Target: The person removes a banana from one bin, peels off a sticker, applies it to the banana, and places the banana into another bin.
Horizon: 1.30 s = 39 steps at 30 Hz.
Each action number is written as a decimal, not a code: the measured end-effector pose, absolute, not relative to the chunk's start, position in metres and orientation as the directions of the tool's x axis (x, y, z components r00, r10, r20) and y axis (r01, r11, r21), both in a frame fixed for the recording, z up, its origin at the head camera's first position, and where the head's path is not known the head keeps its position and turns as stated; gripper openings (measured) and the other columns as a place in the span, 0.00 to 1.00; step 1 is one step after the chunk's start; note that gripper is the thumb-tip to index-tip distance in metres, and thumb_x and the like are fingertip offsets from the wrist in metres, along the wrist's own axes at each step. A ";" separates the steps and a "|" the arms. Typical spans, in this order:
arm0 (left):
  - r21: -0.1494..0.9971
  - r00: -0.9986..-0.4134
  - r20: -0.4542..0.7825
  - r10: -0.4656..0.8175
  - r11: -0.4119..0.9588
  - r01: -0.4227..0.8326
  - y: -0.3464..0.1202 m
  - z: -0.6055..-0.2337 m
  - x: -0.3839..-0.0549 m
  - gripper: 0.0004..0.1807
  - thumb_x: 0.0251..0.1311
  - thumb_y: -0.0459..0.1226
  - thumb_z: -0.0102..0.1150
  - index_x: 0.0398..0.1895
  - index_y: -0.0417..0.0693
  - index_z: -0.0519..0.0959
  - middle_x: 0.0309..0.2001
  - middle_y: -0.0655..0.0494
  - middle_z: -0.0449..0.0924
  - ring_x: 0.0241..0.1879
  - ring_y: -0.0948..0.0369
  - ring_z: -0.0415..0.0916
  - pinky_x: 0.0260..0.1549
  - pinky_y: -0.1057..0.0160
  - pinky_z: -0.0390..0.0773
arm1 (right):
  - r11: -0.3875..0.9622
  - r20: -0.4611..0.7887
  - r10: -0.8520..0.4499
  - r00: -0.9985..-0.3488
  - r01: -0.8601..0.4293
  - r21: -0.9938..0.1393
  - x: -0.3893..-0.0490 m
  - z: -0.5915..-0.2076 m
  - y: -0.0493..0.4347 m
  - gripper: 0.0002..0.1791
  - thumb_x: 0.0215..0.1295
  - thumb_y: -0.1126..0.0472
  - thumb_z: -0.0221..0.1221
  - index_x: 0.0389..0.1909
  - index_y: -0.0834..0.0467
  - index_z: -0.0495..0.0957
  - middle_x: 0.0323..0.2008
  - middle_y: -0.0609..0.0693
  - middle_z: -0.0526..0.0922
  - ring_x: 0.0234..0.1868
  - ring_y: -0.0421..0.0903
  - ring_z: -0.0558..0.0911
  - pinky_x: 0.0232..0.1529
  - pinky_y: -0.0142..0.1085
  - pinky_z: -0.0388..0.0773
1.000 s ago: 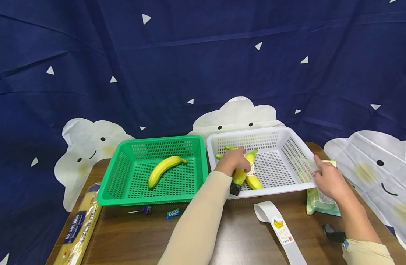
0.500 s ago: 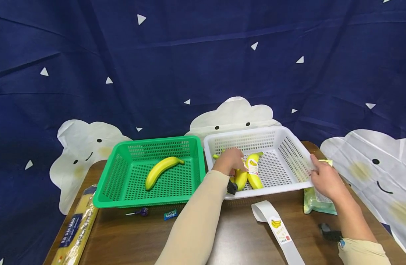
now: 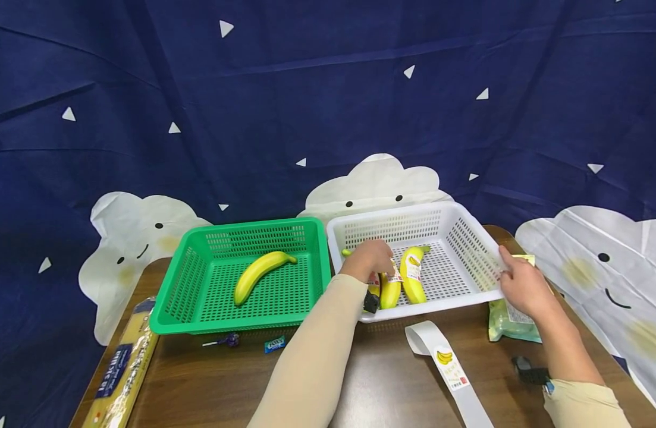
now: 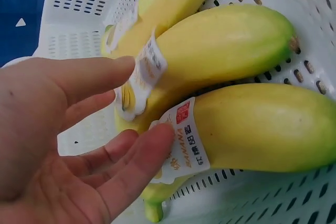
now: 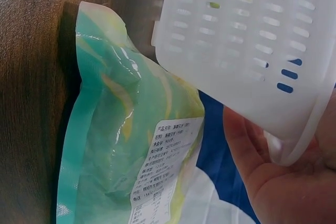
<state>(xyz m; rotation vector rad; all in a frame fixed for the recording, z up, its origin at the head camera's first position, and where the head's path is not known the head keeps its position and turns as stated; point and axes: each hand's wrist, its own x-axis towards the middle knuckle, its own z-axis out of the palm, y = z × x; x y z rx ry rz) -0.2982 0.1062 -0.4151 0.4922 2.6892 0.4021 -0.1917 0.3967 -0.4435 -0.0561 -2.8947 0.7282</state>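
In the white basket (image 3: 440,306) lie three yellow bananas with white printed labels. My left hand (image 3: 372,260) is over the basket's left part, fingers loosely extended. In the left wrist view its thumb is by the label of the middle banana (image 4: 231,45), and its fingertips (image 4: 161,136) overlap the label of the nearest banana (image 4: 262,124); whether they touch I cannot tell. The third banana (image 3: 413,279) lies to the right, apart from the hand. My right hand (image 3: 526,285) grips the basket's right rim. A lone banana (image 3: 258,273) sits in the green basket (image 3: 231,326).
A long noodle packet (image 3: 121,368) lies at the table's left. A lollipop (image 3: 231,340) and a blue sweet (image 3: 275,344) are before the green basket. A label strip (image 3: 451,368) curls up in front; a green bag (image 5: 105,119) lies beside the white basket's right end.
The rightmost banana has shifted right, away from the middle one, and turned more upright in view. My left hand has come off it, towards the left. My right hand keeps its grip.
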 end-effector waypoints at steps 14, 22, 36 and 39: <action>0.452 -0.847 -0.130 0.516 0.791 0.413 0.103 -0.392 -0.294 0.22 0.60 0.50 0.61 0.58 0.59 0.79 0.55 0.63 0.77 0.50 0.64 0.72 0.45 0.64 0.72 | 0.887 0.149 0.086 -0.985 0.007 -0.462 -0.190 -0.443 0.403 0.33 0.63 0.70 0.42 0.70 0.71 0.48 0.57 0.82 0.62 0.52 0.76 0.66 0.48 0.64 0.61; 0.577 -0.833 0.091 0.547 0.652 0.491 0.075 -0.357 -0.276 0.19 0.62 0.50 0.59 0.56 0.58 0.79 0.46 0.59 0.80 0.44 0.64 0.75 0.41 0.65 0.72 | 0.883 0.151 0.090 -0.984 0.009 -0.469 -0.191 -0.445 0.398 0.33 0.63 0.70 0.42 0.70 0.72 0.49 0.56 0.82 0.63 0.51 0.76 0.68 0.47 0.63 0.62; 0.730 -0.821 0.555 0.135 0.394 0.558 -0.089 -0.374 -0.195 0.10 0.63 0.40 0.61 0.46 0.54 0.83 0.37 0.62 0.80 0.31 0.64 0.79 0.32 0.63 0.79 | 0.884 0.170 0.080 -0.982 -0.009 -0.466 -0.195 -0.449 0.393 0.32 0.62 0.70 0.42 0.69 0.73 0.52 0.55 0.82 0.63 0.51 0.76 0.68 0.45 0.63 0.64; 0.680 -0.778 0.628 0.003 0.484 0.551 -0.130 -0.384 -0.182 0.09 0.63 0.38 0.61 0.45 0.52 0.84 0.36 0.62 0.81 0.31 0.64 0.78 0.31 0.65 0.78 | 0.887 0.174 0.081 -0.981 -0.008 -0.461 -0.196 -0.447 0.393 0.32 0.62 0.70 0.42 0.69 0.73 0.52 0.55 0.82 0.64 0.50 0.76 0.68 0.45 0.63 0.64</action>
